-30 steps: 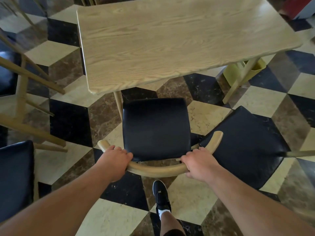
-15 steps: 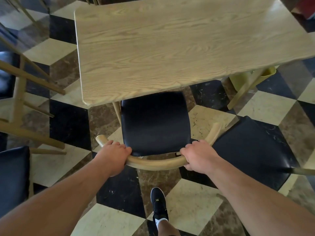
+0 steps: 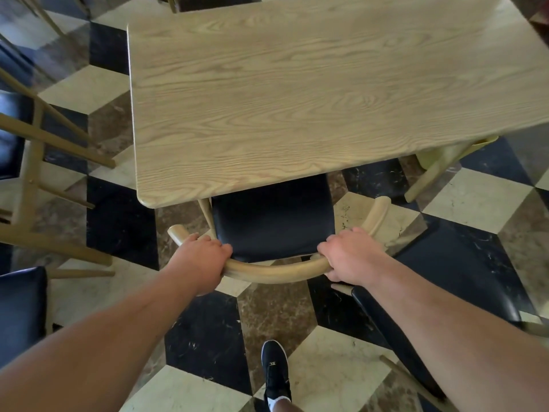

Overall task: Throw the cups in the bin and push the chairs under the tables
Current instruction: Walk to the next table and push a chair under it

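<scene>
**Both hands on the chair back**

The left hand (image 3: 198,260) and right hand (image 3: 352,257) are each closed around the chair (image 3: 273,221)'s curved back rail. Its seat sits partly under the table (image 3: 312,93). Another chair (image 3: 457,281) stands just beside the right arm; a shoe (image 3: 274,370) is below.

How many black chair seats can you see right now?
4, maybe more out of frame: one seat sliding under the table, one at right behind the right forearm, one at bottom left, one partly cut off at the left edge.
</scene>
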`<state>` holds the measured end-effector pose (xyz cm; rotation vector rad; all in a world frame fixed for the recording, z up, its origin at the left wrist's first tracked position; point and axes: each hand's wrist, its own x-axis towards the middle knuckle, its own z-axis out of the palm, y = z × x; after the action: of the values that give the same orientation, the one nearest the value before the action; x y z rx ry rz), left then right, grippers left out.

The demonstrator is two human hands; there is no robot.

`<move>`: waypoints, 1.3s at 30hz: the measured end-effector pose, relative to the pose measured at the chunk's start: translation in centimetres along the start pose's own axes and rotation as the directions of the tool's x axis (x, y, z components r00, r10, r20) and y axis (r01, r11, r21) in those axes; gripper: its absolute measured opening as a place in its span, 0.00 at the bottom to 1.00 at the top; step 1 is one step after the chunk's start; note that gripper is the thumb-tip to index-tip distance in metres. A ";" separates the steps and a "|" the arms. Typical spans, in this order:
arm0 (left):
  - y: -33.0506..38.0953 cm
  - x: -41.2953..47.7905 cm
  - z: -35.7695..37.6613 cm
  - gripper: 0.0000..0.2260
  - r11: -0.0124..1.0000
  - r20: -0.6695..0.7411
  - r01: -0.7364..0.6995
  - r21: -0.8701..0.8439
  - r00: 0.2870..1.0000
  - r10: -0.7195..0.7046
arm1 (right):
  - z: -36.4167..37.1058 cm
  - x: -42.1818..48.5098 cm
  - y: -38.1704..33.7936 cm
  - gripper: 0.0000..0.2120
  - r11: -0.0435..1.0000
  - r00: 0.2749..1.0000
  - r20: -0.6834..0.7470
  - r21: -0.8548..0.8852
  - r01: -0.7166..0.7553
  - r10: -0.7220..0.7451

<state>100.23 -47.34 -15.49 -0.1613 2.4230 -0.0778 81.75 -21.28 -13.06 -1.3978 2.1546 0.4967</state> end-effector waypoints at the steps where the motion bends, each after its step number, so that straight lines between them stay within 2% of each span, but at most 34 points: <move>1: -0.2 0.4 -0.4 0.14 1.000 0.004 0.010 -0.004 1.000 -0.010 | -0.3 0.4 0.3 0.15 1.000 1.000 0.002 -0.002 0.002 -0.002; 6: 0.3 2.4 -2.7 0.12 0.998 0.075 0.050 -0.025 0.996 -0.048 | -1.4 2.1 2.1 0.14 0.998 1.000 0.017 -0.064 0.016 -0.015; 14: 0.5 4.6 -4.2 0.15 0.998 0.241 -0.047 -0.049 0.969 0.058 | -1.7 3.5 4.8 0.13 0.994 0.993 0.082 -0.065 0.090 -0.084; 19: 0.5 4.6 -4.7 0.18 0.997 0.245 -0.057 -0.046 0.967 0.066 | -1.5 3.6 5.2 0.11 0.994 0.992 0.071 -0.037 0.105 -0.102; 22: 0.8 4.4 -5.1 0.17 0.998 0.250 -0.028 -0.049 0.968 0.039 | -1.5 3.5 5.1 0.13 0.997 0.996 0.060 -0.029 0.075 -0.073; 26: 1.9 3.4 -4.8 0.15 0.998 0.141 0.065 -0.005 0.988 -0.064 | -1.4 2.3 4.2 0.16 0.999 1.000 -0.016 -0.036 -0.021 0.020; 29: 3.0 2.0 -4.1 0.18 0.989 0.022 0.132 -0.059 0.991 -0.131 | 0.2 0.7 2.5 0.28 0.989 0.971 -0.190 0.035 -0.140 0.144; 31: 4.0 0.2 -4.4 0.26 0.986 -0.008 0.100 -0.137 0.995 -0.102 | 1.3 -1.5 1.4 0.37 0.982 0.948 -0.258 0.094 -0.167 0.186; 33: 5.3 -1.8 -5.1 0.33 0.977 -0.042 0.055 -0.206 0.997 -0.065 | 2.2 -4.1 0.6 0.42 0.978 0.941 -0.278 0.139 -0.158 0.191; 39: 10.1 -9.2 -7.5 0.38 0.968 -0.179 -0.013 -0.250 0.983 -0.033 | 3.9 -14.5 -0.1 0.42 0.941 0.910 -0.257 0.186 -0.284 0.325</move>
<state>101.27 -36.02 -4.85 -0.2918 2.6082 0.2204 87.52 -8.58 -7.39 -1.1105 2.6066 0.2531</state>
